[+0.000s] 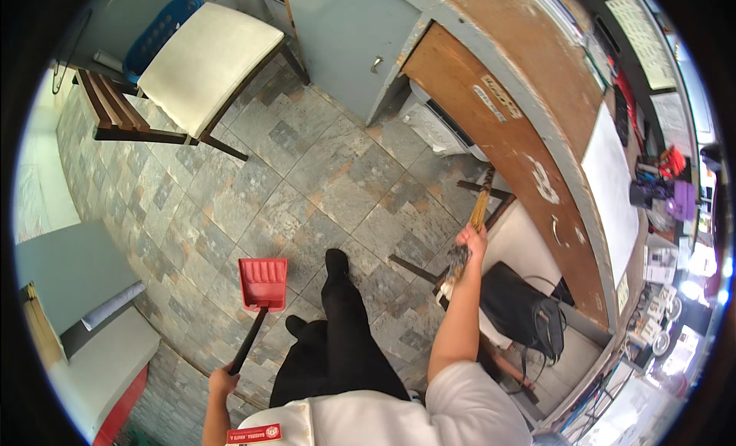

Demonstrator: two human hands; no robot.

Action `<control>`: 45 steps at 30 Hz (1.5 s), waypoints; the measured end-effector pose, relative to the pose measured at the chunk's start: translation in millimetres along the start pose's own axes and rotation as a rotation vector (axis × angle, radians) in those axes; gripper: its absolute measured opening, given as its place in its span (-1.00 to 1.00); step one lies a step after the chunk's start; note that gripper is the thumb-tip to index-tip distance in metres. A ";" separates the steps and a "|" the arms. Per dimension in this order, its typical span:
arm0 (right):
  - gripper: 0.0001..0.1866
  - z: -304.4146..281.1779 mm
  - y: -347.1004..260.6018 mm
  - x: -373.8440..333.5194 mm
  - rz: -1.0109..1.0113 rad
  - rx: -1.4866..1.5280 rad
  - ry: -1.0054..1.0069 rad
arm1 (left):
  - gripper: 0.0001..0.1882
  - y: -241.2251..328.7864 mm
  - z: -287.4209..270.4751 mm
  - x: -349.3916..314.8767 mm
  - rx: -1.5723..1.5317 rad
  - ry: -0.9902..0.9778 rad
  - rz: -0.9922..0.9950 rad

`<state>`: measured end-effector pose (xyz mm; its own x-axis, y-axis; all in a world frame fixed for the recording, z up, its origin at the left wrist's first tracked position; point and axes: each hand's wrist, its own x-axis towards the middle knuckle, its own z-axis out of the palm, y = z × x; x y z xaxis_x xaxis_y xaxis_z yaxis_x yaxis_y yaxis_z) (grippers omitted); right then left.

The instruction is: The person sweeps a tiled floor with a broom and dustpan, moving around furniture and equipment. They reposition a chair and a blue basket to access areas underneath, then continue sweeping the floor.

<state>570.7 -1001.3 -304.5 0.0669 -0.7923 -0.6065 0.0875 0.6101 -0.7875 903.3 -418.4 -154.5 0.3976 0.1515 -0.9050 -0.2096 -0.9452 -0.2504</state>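
Note:
Low at the left, my left hand (223, 379) is closed around the black handle of a long-handled dustpan (263, 283). Its red pan is at floor level, left of my feet, with the open edge facing away from me. My right hand (471, 241) reaches out to the right and grips a yellow-and-brown stick (479, 208). The stick's dark far end points toward the underside of the desk. Grey, shaggy material (458, 263) shows beside my right wrist; whether it belongs to the stick I cannot tell.
A cushioned chair (211, 63) stands at the far left. On the right, a black bag (525, 312) rests on a pale chair seat (525, 239) against the brown desk panel (498, 116). A white box-like unit (433, 124) sits under the desk. My shoe (336, 263) is on the tiled floor.

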 end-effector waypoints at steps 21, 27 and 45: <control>-0.85 47.0 107.1 -71.1 0.557 -0.909 -0.096 | -0.50 26.4 -11.9 -14.5 0.036 0.021 -0.066; -0.74 22.3 28.1 -180.6 0.638 -0.621 -0.208 | -0.54 24.6 -11.2 4.2 -0.078 0.017 -0.019; -0.90 154.6 171.3 -163.1 0.426 -1.311 -0.467 | -0.53 -106.4 20.6 29.0 -0.226 0.047 -0.031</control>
<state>728.5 -767.7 -323.4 0.1890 -0.3267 -0.9260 -0.9561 0.1539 -0.2495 918.8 -307.5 -161.2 0.4427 0.1732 -0.8798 0.0070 -0.9818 -0.1898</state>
